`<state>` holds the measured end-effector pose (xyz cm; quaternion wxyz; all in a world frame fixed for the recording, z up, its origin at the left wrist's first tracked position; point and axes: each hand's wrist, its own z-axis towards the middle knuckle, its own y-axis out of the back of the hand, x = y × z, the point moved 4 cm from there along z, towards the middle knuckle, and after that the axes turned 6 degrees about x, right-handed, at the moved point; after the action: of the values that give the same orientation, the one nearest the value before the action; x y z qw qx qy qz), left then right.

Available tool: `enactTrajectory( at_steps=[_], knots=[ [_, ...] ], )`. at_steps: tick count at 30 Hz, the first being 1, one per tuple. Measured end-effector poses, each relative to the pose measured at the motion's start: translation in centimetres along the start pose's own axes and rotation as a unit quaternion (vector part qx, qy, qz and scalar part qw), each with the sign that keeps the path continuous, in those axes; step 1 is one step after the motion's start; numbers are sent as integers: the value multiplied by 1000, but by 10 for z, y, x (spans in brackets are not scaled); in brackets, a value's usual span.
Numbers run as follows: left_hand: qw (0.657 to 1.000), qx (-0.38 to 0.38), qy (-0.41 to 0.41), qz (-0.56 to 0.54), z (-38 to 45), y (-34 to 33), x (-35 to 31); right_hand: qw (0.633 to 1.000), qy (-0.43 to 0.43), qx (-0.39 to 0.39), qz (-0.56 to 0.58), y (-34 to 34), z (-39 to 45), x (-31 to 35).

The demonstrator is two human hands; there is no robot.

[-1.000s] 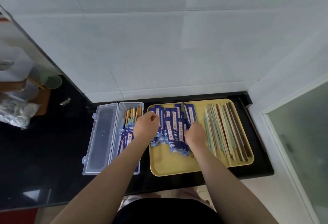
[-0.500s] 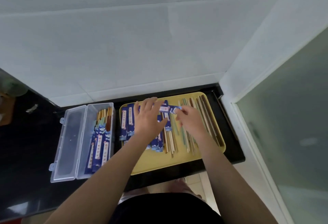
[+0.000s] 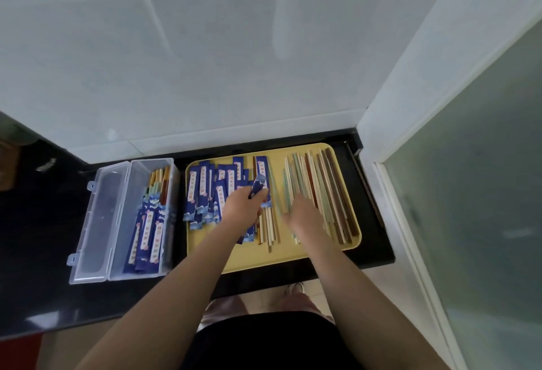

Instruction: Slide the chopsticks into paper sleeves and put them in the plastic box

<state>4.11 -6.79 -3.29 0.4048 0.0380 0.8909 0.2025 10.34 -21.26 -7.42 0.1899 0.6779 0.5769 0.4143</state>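
Counter: glossy black stone countertop (image 3: pixel 44 267), running left to right under everything.
Tray: flat yellow rectangular plastic tray (image 3: pixel 264 258), right part of counter.
Wall: large pale grey glazed wall tiles (image 3: pixel 205 61), far side.
Door: frosted glass panel in white frame (image 3: pixel 469 193), right.
Floor: pale floor tiles (image 3: pixel 378 281), near right.

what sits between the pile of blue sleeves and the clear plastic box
Only the yellow tray's left rim and a dark counter strip separate the blue sleeves from the plastic box, head view.
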Motion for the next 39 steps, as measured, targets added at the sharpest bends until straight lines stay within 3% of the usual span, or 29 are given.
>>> enactTrajectory(
  at_steps=[4, 13, 20, 23, 26, 32, 35, 39],
  knots=[
    [989, 30, 72, -124, -6, -6, 7, 999, 3, -31, 8, -9, -3, 0],
    [982, 39, 82, -167, -5, -10, 10, 1000, -1, -11, -20, 3, 0, -1],
    [976, 51, 96, -190, -3, -17, 3, 991, 17, -55, 117, 44, -6, -11],
    [967, 67, 110, -220, -4, -24, -3, 960, 37, -97, 258, 72, -13, -13],
    [966, 64, 108, -224, -4, -30, -7, 903, 38, -136, 406, 95, -13, -15],
    [963, 45, 125, -233, -1, -30, -3, 819, 91, -152, 545, 132, -20, -3],
    [977, 85, 122, -150, -1, -32, -5, 788, 103, -148, 589, 139, -19, 1],
    [991, 128, 44, 5, -1, -38, -10, 789, 84, -178, 582, 140, -20, -2]
  ],
)
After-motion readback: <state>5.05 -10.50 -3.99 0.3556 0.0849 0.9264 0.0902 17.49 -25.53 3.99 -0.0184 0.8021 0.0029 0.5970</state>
